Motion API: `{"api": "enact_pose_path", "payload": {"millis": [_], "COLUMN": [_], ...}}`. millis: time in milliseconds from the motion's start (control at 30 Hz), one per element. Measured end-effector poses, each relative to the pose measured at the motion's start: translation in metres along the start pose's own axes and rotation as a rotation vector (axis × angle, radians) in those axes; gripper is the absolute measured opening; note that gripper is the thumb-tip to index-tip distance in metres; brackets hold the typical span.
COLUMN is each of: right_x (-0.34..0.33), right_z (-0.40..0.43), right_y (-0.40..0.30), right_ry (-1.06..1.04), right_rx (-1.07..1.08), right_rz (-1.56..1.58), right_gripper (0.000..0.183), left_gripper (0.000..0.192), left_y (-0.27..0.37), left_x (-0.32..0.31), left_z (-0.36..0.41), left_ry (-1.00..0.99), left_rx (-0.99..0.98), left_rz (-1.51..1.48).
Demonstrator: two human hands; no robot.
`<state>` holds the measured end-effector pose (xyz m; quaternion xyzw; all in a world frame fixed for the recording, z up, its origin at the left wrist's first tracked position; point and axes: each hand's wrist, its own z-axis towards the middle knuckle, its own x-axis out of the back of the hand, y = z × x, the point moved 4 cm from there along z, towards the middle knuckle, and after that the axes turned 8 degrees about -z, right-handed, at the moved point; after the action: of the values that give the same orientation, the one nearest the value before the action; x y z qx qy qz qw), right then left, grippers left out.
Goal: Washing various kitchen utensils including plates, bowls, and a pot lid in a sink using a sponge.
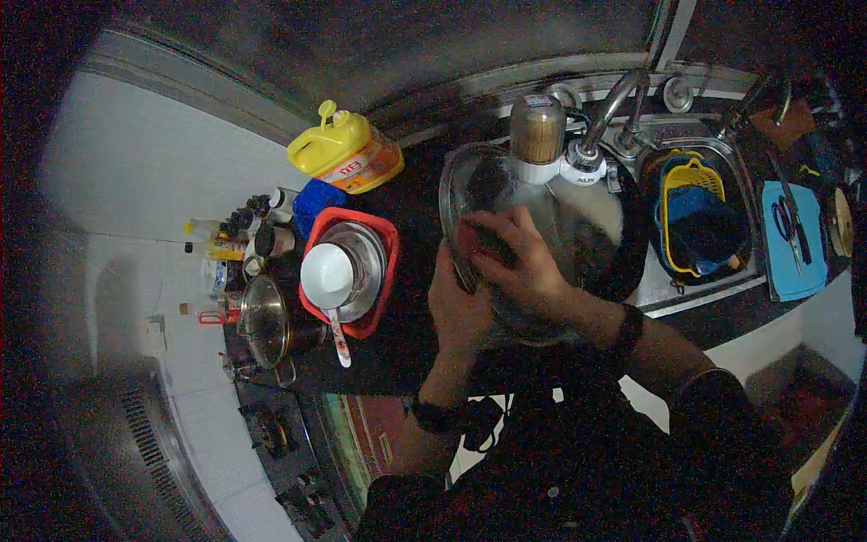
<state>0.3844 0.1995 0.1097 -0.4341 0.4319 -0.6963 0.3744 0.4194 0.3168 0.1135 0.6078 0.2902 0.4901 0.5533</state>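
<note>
Before me is a large clear round piece, a lid or a bowl (452,177), tilted over the left part of the sink, its thick rim towards the left. My left hand (460,315) grips that rim from below. Across its inner side lies my right hand (521,261), fingers bent around a dark reddish patch (467,237) too dim to name. Just beyond my hands stands the faucet (613,112), with an AUX water filter (538,139) fitted to its spout. Part of the left basin (596,206) shows pale behind the clear piece.
Left on the dark counter (413,291), a red plastic basin (387,271) holds metal bowls and a white ladle (327,274). Behind it stands a yellow detergent jug (345,152); a glass-lidded pot (265,325) is further left. Right: a yellow basket (667,230) in the sink, scissors (786,227) on blue cloth (779,281).
</note>
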Motion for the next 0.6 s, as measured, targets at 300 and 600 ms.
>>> {"api": "enact_pose_path", "payload": {"millis": [300, 600], "right_x": [0.002, -0.002], "right_z": [0.038, 0.038], "right_y": [0.010, 0.004], "right_ry": [0.127, -0.038], "right_rx": [0.078, 0.133], "right_rz": [-0.076, -0.210], "right_gripper": [0.032, 0.023], "left_gripper": [0.062, 0.067], "left_y": [0.000, -0.014], "left_x": [-0.009, -0.014], "left_z": [-0.009, -0.013], "left_ry": [-0.014, 0.008], "left_rx": [-0.104, 0.036], "left_rz": [0.113, 0.005]}}
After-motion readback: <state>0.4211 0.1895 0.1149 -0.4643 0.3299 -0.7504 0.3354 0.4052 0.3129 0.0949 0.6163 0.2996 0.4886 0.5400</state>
